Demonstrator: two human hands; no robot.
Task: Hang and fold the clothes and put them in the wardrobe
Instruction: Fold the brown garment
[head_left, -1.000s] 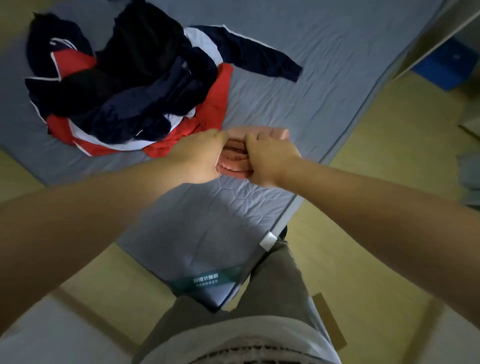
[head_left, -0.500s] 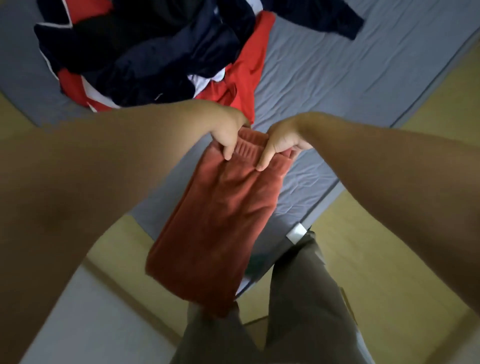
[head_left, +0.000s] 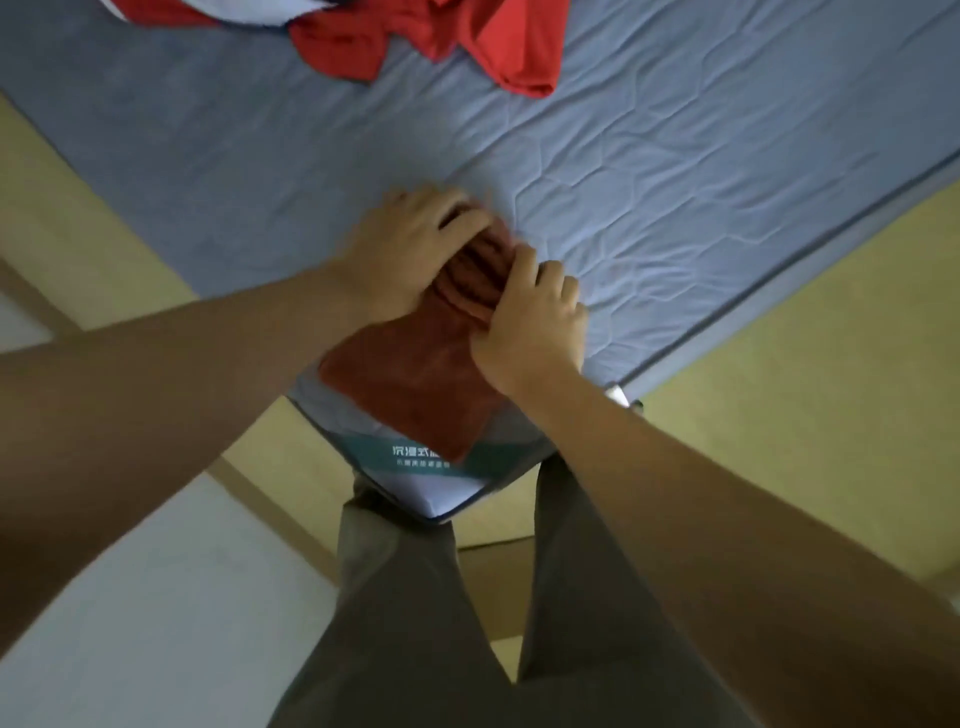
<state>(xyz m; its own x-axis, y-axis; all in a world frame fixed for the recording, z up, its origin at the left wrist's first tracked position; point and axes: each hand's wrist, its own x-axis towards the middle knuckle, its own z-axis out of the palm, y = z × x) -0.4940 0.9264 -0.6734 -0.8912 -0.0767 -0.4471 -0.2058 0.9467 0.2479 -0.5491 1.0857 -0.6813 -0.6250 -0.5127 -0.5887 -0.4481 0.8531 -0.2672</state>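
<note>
A rust-red fleece garment (head_left: 410, 387) lies folded flat on the near corner of the grey-blue mattress (head_left: 649, 171), its ribbed waistband end bunched between my hands. My left hand (head_left: 410, 244) grips the left side of that waistband, fingers curled over it. My right hand (head_left: 530, 322) holds the right side, fingers curled round the edge. Both hands rest low on the mattress. The garment's lower end reaches the mattress corner label.
A pile of red, white and dark clothes (head_left: 441, 36) sits at the top edge of the mattress. Yellowish floor (head_left: 805, 389) surrounds the bed. My own legs in grey trousers (head_left: 441, 597) stand at the mattress corner. A pale surface (head_left: 130, 623) lies lower left.
The red garment hung from both hands half a second ago; now it lies on the mattress corner. The view has tilted down, so the clothes pile has slid to the top edge.
</note>
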